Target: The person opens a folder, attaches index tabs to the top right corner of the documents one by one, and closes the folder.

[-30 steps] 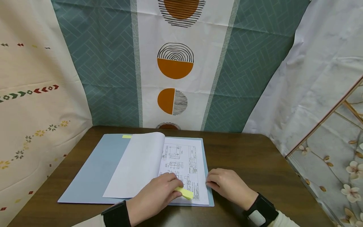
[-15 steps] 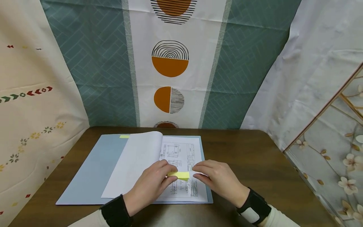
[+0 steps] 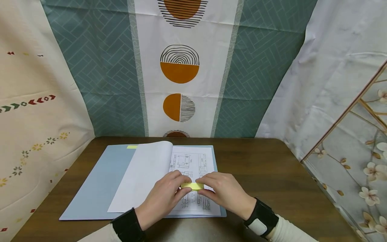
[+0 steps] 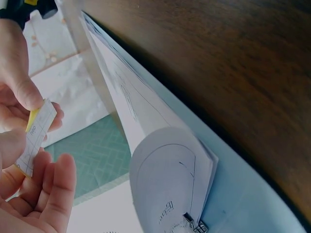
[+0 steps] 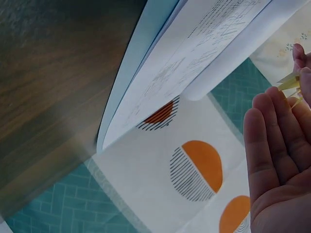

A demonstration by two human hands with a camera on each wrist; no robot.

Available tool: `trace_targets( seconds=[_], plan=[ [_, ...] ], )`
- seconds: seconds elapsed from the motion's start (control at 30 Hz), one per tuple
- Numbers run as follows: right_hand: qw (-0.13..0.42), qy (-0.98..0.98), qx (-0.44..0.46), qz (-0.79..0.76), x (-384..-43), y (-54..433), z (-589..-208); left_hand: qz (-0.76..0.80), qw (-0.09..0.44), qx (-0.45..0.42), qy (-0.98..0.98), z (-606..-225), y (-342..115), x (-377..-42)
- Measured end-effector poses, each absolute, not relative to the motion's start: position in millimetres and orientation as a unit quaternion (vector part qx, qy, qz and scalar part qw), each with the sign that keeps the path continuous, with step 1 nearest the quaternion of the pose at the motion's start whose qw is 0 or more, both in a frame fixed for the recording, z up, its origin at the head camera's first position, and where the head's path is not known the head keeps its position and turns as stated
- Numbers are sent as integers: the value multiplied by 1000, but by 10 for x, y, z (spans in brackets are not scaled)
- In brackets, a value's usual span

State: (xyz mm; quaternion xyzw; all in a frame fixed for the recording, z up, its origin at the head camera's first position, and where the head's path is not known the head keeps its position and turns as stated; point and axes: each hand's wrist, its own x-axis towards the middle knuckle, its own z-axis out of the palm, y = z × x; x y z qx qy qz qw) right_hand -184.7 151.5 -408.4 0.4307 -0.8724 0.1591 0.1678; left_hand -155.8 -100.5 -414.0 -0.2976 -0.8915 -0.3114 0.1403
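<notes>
Between my two hands is a small pad of yellow sticky notes [image 3: 192, 186], held above the open folder. My left hand [image 3: 166, 190] pinches its left end between thumb and fingers. The thumb and forefinger of my right hand [image 3: 225, 191] grip the other end. In the left wrist view the pad's white printed backing [image 4: 39, 133] faces the camera. Its thin leaves [image 5: 290, 83] stand slightly apart in the right wrist view. Below lies a printed page [image 3: 208, 161] with technical drawings, partly covered by both hands.
A light-blue folder [image 3: 93, 188] lies open on the dark wooden table [image 3: 251, 161]. White sheets [image 3: 142, 174] are turned over to its left side, curling at the fold. One yellow sticky tab [image 3: 131, 147] shows at the folder's top. A metal clasp [image 4: 197, 223] appears near the fold.
My left hand has lifted the sticky note pad up from the page's lower part. My right hand has come left from the folder's edge and now grips the pad's right end.
</notes>
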Motion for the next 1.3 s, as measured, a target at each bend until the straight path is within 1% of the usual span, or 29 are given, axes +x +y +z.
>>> trace_targets(
  seconds=[0.27,0.5,0.67,0.77,1.0,1.3],
  plan=[
    [167,-878,418,160,-1850,1510,-4065,-311,121,-287,-898,-4143,-1024,-1570],
    [161,-881,412,166,-1861,1534,-4057,-300,122,-289,-901,-4168,-1030,-1586],
    [162,-878,418,168,-1870,1542,-4048,-301,112,-287,-903,-4161,-1026,-1579],
    [178,-871,429,161,-1871,1542,-4047,-303,112,-288,-902,-4153,-1021,-1571],
    [237,-842,468,128,-1901,1566,-4069,-304,114,-287,-901,-4150,-1017,-1565],
    [260,-827,482,128,-1929,1583,-4092,-311,103,-281,-902,-4156,-1002,-1569]
  ],
)
